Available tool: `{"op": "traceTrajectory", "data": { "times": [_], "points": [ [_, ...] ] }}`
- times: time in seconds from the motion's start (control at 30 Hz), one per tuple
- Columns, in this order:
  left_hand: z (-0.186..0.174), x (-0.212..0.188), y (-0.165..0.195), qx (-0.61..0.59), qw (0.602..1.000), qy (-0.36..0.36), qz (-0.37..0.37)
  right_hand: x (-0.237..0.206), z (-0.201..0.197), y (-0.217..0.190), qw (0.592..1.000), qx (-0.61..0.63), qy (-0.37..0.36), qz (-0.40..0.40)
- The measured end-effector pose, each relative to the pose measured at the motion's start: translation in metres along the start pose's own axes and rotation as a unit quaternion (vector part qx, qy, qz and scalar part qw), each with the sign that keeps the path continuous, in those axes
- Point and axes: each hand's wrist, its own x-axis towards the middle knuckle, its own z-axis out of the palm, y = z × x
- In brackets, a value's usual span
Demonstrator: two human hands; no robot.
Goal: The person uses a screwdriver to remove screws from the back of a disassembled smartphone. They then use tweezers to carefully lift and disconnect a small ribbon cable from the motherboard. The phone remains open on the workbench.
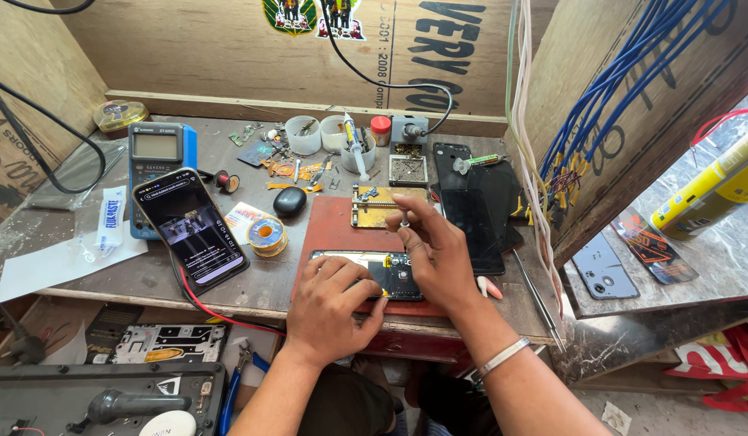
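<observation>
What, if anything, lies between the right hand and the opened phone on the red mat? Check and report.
Nothing visible does. The right hand rests directly over the opened phone on the red mat, holding a thin tool upright, and the left hand presses the phone's near edge.

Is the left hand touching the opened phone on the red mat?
Touching. The head view shows the left hand resting its fingers on the opened phone, pinning it to the red mat.

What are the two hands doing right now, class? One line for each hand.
Left hand: fingers pressed down on the opened phone, steadying it.
Right hand: fingertips pinched on a small tool over the phone; which tool cannot be told.
</observation>
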Motion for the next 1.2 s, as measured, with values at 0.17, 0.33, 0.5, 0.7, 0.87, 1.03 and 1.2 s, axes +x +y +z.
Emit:
{"op": "traceTrajectory", "data": {
  "times": [0.17, 0.33, 0.5, 0.7, 0.87, 1.03, 1.2],
  "points": [
    [0.0009, -0.0006, 0.0008, 0.000, 1.000, 0.005, 0.000, 0.0036, 0.0029, 0.0028, 0.994, -0.070, 0.069, -0.047],
    [0.0007, 0.0004, 0.0007, -0.005, 1.000, 0.005, -0.002, 0.0067, -0.0023, 0.0026, 0.998, 0.041, 0.037, 0.037],
    [0.0003, 0.0009, 0.0010, -0.002, 1.000, -0.002, -0.002, 0.0050, -0.0006, -0.0016, 0.996, -0.033, 0.069, -0.042],
    [-0.0015, 0.0013, 0.0016, -0.002, 1.000, -0.004, -0.002, 0.0048, -0.0005, -0.0017, 0.995, 0.024, 0.069, 0.064],
    [-0.0012, 0.0025, 0.0014, -0.005, 1.000, -0.006, -0.003, 0.0049, 0.0004, 0.0004, 0.995, -0.026, 0.073, -0.061],
    [-0.0009, 0.0013, 0.0021, 0.003, 1.000, -0.006, -0.004, 0.0043, -0.0025, 0.0013, 0.994, 0.065, 0.052, 0.074],
    [-0.0009, 0.0015, 0.0015, 0.001, 1.000, -0.008, -0.005, 0.0050, -0.0021, -0.0002, 0.996, -0.018, 0.086, -0.015]
  ]
}}
